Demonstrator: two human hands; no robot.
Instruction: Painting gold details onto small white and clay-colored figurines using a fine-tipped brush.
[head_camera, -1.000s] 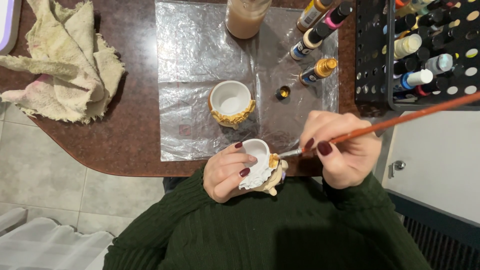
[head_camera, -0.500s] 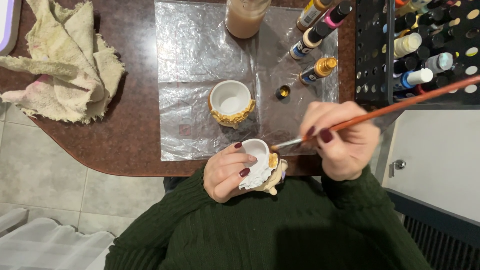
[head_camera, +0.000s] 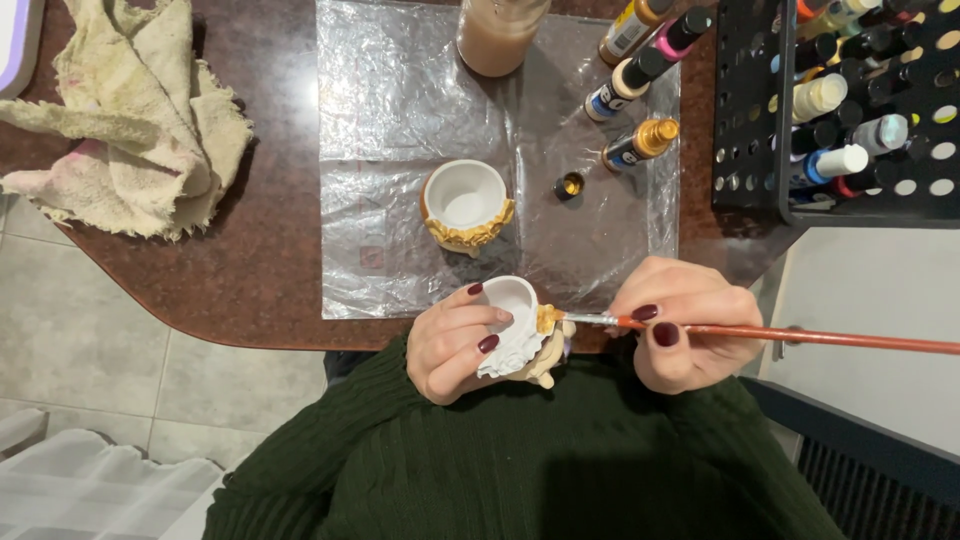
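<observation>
My left hand (head_camera: 455, 340) grips a small white ceramic pot (head_camera: 512, 335) with moulded trim, tilted over my lap just off the table's edge. My right hand (head_camera: 690, 325) pinches a thin orange-handled paintbrush (head_camera: 800, 336), its tip touching a gold patch on the pot's rim. The handle points right, about level. A second white pot (head_camera: 466, 205) with a gold-painted band stands on a clear plastic sheet (head_camera: 400, 110) on the brown table. An uncapped gold paint bottle (head_camera: 640, 145) lies beside its small cap (head_camera: 569, 185).
A crumpled cream rag (head_camera: 130, 130) lies at the table's left. A jar of cloudy brown water (head_camera: 498, 35) stands at the back. Several paint bottles (head_camera: 640, 50) lie on the sheet, and a black rack (head_camera: 850, 110) of bottles fills the right.
The brush handle has swung down from an upward slant to nearly level, and my right hand shifted slightly. My left hand and the pot stayed put.
</observation>
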